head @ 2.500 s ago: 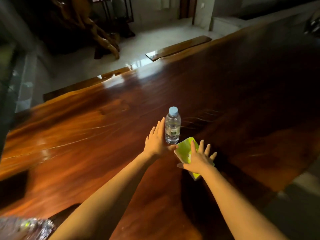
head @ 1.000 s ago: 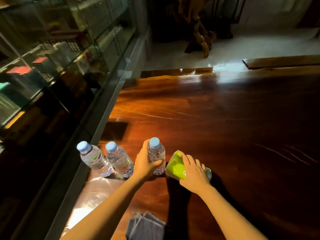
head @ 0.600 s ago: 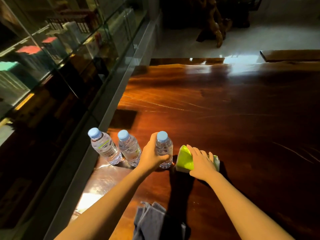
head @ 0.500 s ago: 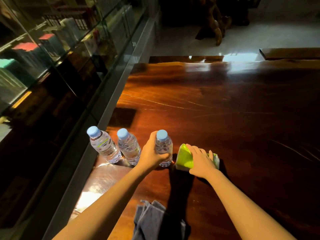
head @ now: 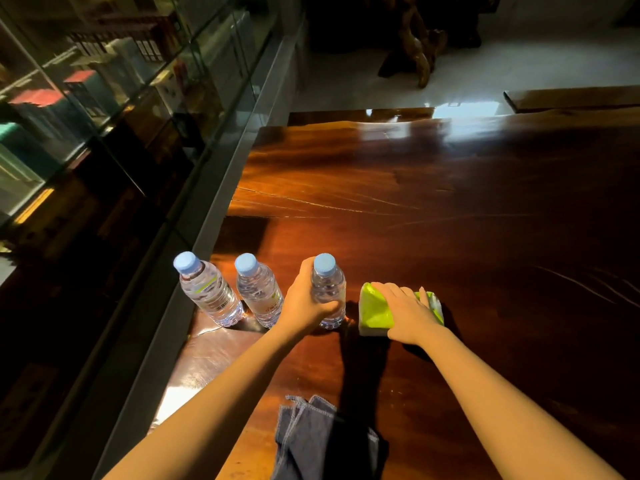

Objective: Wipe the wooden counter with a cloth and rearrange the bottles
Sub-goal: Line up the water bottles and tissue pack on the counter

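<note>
Three clear water bottles with blue caps stand in a row near the left edge of the glossy wooden counter (head: 433, 209). My left hand (head: 304, 303) is wrapped around the rightmost bottle (head: 329, 289), which stands upright on the wood. The middle bottle (head: 258, 292) and the left bottle (head: 207, 292) stand free beside it. My right hand (head: 408, 313) lies flat on a green and white packet (head: 375, 311) just right of the held bottle. A folded dark grey cloth (head: 318, 441) rests on the counter close to me, between my forearms.
A glass display case (head: 104, 98) with boxes inside runs along the counter's left side, with a grey ledge (head: 221, 188) between them. Beyond the counter's far edge are a pale tiled floor, a carved wooden root piece (head: 415, 46) and a wooden bench (head: 571, 97).
The view swung left and the bottle in my left hand came over beside the two others. In the last second both hands have barely moved; my right hand stays on the packet.
</note>
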Demonstrator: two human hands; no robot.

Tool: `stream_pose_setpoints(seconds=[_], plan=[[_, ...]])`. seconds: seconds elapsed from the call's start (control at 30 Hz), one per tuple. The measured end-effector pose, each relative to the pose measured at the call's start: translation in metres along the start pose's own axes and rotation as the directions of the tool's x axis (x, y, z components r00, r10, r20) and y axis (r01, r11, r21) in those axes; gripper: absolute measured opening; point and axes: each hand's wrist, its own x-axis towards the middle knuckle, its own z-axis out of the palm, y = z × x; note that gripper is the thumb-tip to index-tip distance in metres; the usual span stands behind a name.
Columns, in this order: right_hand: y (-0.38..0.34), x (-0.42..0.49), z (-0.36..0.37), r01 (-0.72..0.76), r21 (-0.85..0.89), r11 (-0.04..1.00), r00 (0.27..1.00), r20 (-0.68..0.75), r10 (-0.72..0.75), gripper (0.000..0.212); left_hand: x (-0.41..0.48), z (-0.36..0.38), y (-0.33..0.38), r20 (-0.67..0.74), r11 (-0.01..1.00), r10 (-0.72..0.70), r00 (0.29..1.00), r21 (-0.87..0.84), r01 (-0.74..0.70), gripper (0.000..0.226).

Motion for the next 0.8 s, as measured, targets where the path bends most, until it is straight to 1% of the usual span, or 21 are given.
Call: stream_pose_setpoints(seconds=[0.13, 0.2, 0.23, 0.3, 0.37, 0.43, 0.47, 0.5, 0.53, 0.57, 0.6, 0.63, 0.67, 0.7, 0.73, 0.77, 0.8], plan=[[-0.001, -0.003, 0.000, -0.027, -0.030, 0.999, 0.999, 0.030, 0.027, 0.099, -0.003, -0.002, -0.004, 0.031, 1.000, -0.020, 0.999, 0.008, 0.020, 0.081], [-0.005, -0.007, 0.001, -0.064, -0.065, 0.996, 0.998, 0.018, 0.066, 0.102, -0.009, -0.004, -0.009, 0.067, 0.999, -0.042, 0.997, 0.013, 0.042, 0.090], [-0.007, -0.009, 0.002, -0.088, -0.074, 0.993, 0.996, -0.006, 0.088, 0.103, -0.013, -0.006, -0.012, 0.078, 0.998, -0.052, 0.996, 0.022, 0.050, 0.091], [-0.012, -0.017, 0.006, -0.129, -0.071, 0.989, 0.989, -0.082, 0.123, 0.105, -0.025, -0.008, -0.018, 0.082, 0.997, -0.062, 0.995, 0.052, 0.058, 0.086], [-0.018, -0.026, 0.009, -0.145, -0.056, 0.988, 0.978, -0.160, 0.134, 0.106, -0.043, -0.007, -0.026, 0.039, 0.993, -0.051, 0.998, 0.109, 0.047, 0.075], [-0.026, -0.039, 0.015, -0.140, -0.019, 0.990, 0.966, -0.223, 0.132, 0.100, -0.069, -0.004, -0.039, 0.000, 0.979, -0.022, 1.000, 0.204, 0.021, 0.064], [-0.033, -0.047, 0.019, -0.134, 0.018, 0.991, 0.957, -0.257, 0.134, 0.093, -0.084, -0.003, -0.047, 0.035, 0.967, -0.005, 0.999, 0.254, -0.004, 0.061], [-0.040, -0.056, 0.026, -0.120, 0.056, 0.991, 0.948, -0.289, 0.131, 0.085, -0.098, -0.002, -0.055, 0.111, 0.955, 0.006, 0.994, 0.295, -0.038, 0.059], [-0.048, -0.067, 0.034, -0.093, 0.082, 0.992, 0.944, -0.310, 0.114, 0.078, -0.111, -0.002, -0.062, 0.213, 0.945, 0.010, 0.977, 0.319, -0.080, 0.058], [-0.056, -0.079, 0.045, -0.051, 0.101, 0.994, 0.948, -0.307, 0.080, 0.072, -0.123, -0.003, -0.068, 0.329, 0.923, 0.043, 0.943, 0.348, -0.163, 0.057], [-0.065, -0.092, 0.057, 0.001, 0.137, 0.991, 0.960, -0.278, 0.037, 0.069, -0.133, -0.005, -0.074, 0.444, 0.859, 0.115, 0.889, 0.404, -0.313, 0.056], [-0.075, -0.105, 0.069, 0.046, 0.199, 0.979, 0.974, -0.227, 0.000, 0.066, -0.140, -0.007, -0.082, 0.542, 0.745, 0.164, 0.824, 0.479, -0.464, 0.057], [-0.085, -0.116, 0.082, 0.064, 0.267, 0.962, 0.987, -0.161, -0.021, 0.066, -0.146, -0.008, -0.087, 0.625, 0.638, 0.141, 0.768, 0.535, -0.554, 0.061], [-0.094, -0.126, 0.093, 0.056, 0.317, 0.947, 0.996, -0.090, -0.028, 0.068, -0.149, -0.011, -0.089, 0.678, 0.518, 0.075, 0.732, 0.600, -0.609, 0.065], [-0.103, -0.134, 0.104, 0.029, 0.331, 0.943, 1.000, -0.016, -0.025, 0.073, -0.149, -0.014, -0.093, 0.686, 0.421, 0.040, 0.726, 0.648, -0.635, 0.071], [-0.110, -0.139, 0.115, -0.004, 0.309, 0.951, 0.998, 0.059, -0.014, 0.079, -0.149, -0.017, -0.098, 0.691, 0.352, 0.019, 0.723, 0.672, -0.652, 0.078], [-0.115, -0.143, 0.124, -0.034, 0.264, 0.964, 0.992, 0.125, 0.001, 0.087, -0.148, -0.019, -0.102, 0.699, 0.292, -0.031, 0.714, 0.690, -0.663, 0.084]])
